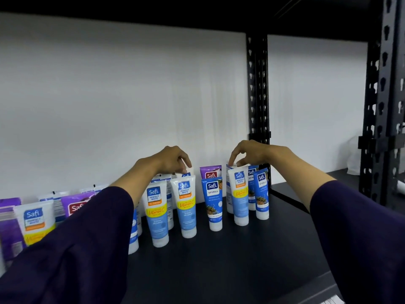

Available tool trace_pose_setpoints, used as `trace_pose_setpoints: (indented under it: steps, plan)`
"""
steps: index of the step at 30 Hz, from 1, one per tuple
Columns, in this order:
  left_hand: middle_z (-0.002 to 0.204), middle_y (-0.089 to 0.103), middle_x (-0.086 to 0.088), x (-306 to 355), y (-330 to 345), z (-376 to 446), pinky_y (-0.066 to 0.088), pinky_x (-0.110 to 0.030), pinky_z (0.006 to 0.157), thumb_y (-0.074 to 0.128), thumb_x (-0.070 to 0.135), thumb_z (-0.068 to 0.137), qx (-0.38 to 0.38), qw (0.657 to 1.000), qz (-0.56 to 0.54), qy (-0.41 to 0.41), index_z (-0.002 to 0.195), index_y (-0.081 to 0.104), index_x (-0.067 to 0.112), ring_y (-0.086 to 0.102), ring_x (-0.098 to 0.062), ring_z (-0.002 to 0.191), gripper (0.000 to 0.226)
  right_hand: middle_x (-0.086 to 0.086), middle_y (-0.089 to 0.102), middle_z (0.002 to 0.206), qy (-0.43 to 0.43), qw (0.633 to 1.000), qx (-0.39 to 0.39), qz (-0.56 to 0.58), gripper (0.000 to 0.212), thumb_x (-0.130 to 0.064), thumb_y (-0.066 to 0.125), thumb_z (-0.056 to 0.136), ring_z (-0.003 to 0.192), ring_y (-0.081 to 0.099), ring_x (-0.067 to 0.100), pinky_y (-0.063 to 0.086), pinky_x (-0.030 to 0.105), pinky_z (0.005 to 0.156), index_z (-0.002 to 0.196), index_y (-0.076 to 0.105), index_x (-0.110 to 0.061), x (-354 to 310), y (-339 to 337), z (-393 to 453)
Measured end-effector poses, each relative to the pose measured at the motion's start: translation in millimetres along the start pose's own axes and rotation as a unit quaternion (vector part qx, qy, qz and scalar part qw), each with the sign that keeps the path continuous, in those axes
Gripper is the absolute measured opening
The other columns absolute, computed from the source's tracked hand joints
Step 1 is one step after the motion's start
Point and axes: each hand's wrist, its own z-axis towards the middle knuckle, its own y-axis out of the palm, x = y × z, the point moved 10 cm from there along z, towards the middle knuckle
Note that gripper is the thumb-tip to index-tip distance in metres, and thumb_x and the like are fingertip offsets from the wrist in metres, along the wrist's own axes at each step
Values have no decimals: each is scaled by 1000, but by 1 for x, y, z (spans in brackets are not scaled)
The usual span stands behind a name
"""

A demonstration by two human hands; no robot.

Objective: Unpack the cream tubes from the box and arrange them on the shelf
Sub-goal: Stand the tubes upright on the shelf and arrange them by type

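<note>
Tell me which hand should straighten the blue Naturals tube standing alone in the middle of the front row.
Either could, but probably the left hand: it is a little closer to the Naturals tube, while the right hand pinches the top of a Perfect White tube.

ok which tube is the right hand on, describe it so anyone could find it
On the dark shelf, look near the black upright post. The right hand pinches the top of a white Perfect White tube with a yellow band, standing cap-down between blue Naturals tubes.
</note>
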Motion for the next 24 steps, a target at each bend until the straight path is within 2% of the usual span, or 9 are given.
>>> trace_pose_setpoints:
  steps: [3,9,13,16,21,24]
  plan:
    - [96,69,-5,-2,0,1,46,-17,70,67,6,86,-1,1000,-10,4,106,69,13,64,-16,94,21,1,59,126,-4,1000,18,7,11,-17,69,87,122,47,19,38,35,102,96,74,-21,-1,0,4]
    - [102,70,-2,-21,2,-4,47,-28,83,71,22,85,-50,998,-5,-31,109,66,17,63,-16,99,26,1,71,97,-3,998,52,46,7,-15,70,86,99,62,17,47,27,81,92,73,-14,-5,3,8]
    - [103,71,-2,-44,-3,-13,51,-39,94,73,16,82,-89,994,40,-56,100,71,17,65,-19,100,17,1,72,87,-5,996,75,53,3,-17,73,84,89,65,15,50,25,75,86,74,-15,-5,0,8]
    - [99,73,0,-50,-6,-18,51,-35,90,74,14,81,-84,995,39,-46,91,72,21,65,-16,95,13,4,72,88,-2,994,89,62,2,-17,72,84,85,65,15,53,28,77,83,73,-15,-4,0,7]
    - [96,72,2,-46,-6,-19,45,-22,77,73,9,81,-62,997,27,-25,91,73,22,63,-12,92,16,6,72,91,8,993,98,62,3,-18,71,85,86,64,16,55,30,78,85,73,-15,-1,2,7]
    - [95,73,4,-49,-10,-22,44,-23,80,74,19,82,-50,998,18,-33,88,73,24,63,-11,94,8,5,72,91,16,992,100,72,5,-21,73,84,88,65,17,56,32,80,86,74,-16,0,4,6]
